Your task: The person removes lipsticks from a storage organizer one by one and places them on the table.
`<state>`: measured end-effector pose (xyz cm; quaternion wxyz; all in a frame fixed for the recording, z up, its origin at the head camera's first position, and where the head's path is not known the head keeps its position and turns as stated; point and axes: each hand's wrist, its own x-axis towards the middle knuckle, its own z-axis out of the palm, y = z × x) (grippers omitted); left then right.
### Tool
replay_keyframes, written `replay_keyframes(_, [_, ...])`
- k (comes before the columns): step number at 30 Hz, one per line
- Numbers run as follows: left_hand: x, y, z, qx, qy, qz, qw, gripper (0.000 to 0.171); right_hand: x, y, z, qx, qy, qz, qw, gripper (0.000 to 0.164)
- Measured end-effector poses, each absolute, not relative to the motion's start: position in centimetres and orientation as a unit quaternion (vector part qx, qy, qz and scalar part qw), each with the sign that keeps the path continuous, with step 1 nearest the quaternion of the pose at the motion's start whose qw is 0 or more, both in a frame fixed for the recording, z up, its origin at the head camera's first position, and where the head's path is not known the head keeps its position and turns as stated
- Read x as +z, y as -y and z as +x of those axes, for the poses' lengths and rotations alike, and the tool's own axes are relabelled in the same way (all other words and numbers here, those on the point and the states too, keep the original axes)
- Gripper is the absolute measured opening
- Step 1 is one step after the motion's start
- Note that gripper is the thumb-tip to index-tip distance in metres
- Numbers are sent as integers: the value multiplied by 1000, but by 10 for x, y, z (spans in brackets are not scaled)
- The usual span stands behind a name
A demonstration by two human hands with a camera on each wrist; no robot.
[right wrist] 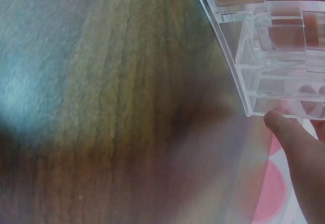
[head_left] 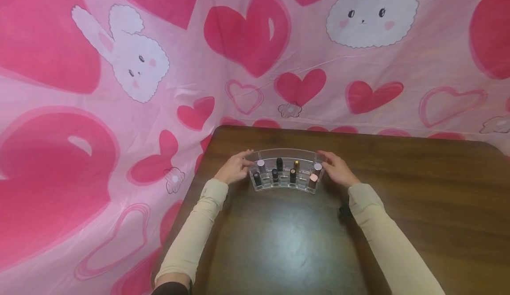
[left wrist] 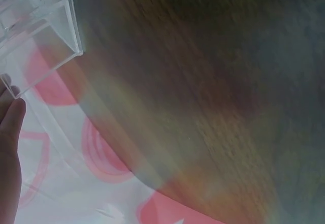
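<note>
Clear organizer (head_left: pixel 283 180) cut off in both wrist views; dark shape (head_left: pixel 345 211) partly behind right sleeve (head_left: pixel 392 237), unidentifiable.

- Clear organizer (head_left: pixel 283 153): one, on one desk (head_left: pixel 418 188).
- Cosmetic tubes (head_left: pixel 279 164): eight by my count; two lilac-capped, one pink-capped.
- Fingers, two sets: left fingers (head_left: pixel 243 161), right fingers (head_left: pixel 329 156).
- Pale sleeves (head_left: pixel 191 237): two.
- Rabbit heads (head_left: pixel 137 67), printed on cloth (head_left: pixel 247 100): two.
- Printed flowers (head_left: pixel 290 110): three.
- Dark object (head_left: pixel 344 211): one, kind unclear.

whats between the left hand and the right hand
A curved, clear plastic organizer holding mixed-colour cylindrical tubes spans from left hand to right hand in the head view.
</note>
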<state>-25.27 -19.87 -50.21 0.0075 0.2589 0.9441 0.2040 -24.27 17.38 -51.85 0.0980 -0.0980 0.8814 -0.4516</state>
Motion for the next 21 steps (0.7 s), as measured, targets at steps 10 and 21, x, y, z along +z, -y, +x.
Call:
replay_keyframes(10, [-499, 195, -249, 219, -941, 257, 17, 29, -518, -177, -241, -451, -881, -104, 101, 48])
replay_keyframes(21, [-500, 191, -247, 222, -939, 263, 11, 29, -520, -180, -239, -447, -884, -90, 98, 46])
